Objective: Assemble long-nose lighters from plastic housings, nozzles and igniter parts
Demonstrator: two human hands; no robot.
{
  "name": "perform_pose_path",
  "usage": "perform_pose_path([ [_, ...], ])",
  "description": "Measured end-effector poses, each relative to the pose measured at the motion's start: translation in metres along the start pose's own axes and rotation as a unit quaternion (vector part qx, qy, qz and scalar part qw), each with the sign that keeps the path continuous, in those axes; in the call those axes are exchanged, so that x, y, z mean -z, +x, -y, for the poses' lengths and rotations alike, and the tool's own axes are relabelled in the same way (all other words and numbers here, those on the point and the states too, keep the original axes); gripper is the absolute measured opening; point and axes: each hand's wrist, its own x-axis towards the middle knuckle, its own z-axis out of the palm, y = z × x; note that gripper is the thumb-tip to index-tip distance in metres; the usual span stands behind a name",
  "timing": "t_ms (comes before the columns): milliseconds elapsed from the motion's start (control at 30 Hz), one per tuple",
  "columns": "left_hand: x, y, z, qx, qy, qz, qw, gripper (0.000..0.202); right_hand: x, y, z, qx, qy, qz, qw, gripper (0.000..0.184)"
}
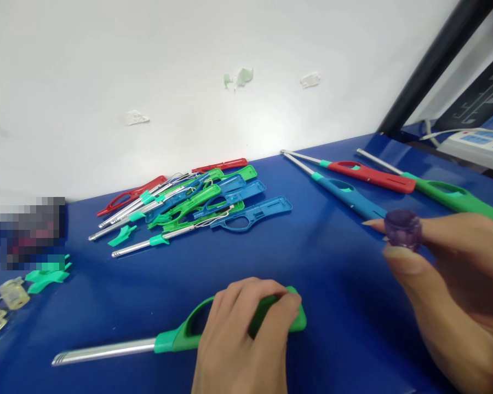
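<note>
My left hand [246, 334] lies over a green long-reach lighter [184, 328] on the blue table, fingers curled round its handle. The lighter's silver tube [107, 353] points left, with a teal collar where it meets the green body. My fingers hide much of the handle. Above the table at the right, my right hand [447, 273] pinches a small translucent purple piece [402, 230] between thumb and fingers. Beyond that hand lie a blue lighter [345, 197], a red lighter [370, 176] and another green lighter [456, 197].
Against the white wall is a pile of open lighter halves [225, 200] with tubes and wires. Teal plastic pieces [49, 276] and clear yellowish parts [14, 293] sit at the left, near a pixelated patch. A white power strip [476, 145] is at the far right.
</note>
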Motion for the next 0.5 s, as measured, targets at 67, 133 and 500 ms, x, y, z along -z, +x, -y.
perform_pose_path([
  [67,-0.0009,0.0,-0.0004,-0.001,0.002,-0.002,1.0,0.038,0.0014,-0.0001,0.0008,-0.02,0.015,-0.003,1.0,0.011],
  [133,-0.0013,-0.0005,-0.0009,-0.002,0.002,-0.002,1.0,0.039,0.0023,-0.0002,0.0017,-0.024,0.019,-0.008,0.999,0.014],
  [500,0.0014,-0.0055,0.0001,-0.014,-0.021,0.015,1.0,0.041,-0.0025,0.0051,0.004,-0.014,0.024,-0.006,1.0,0.015],
])
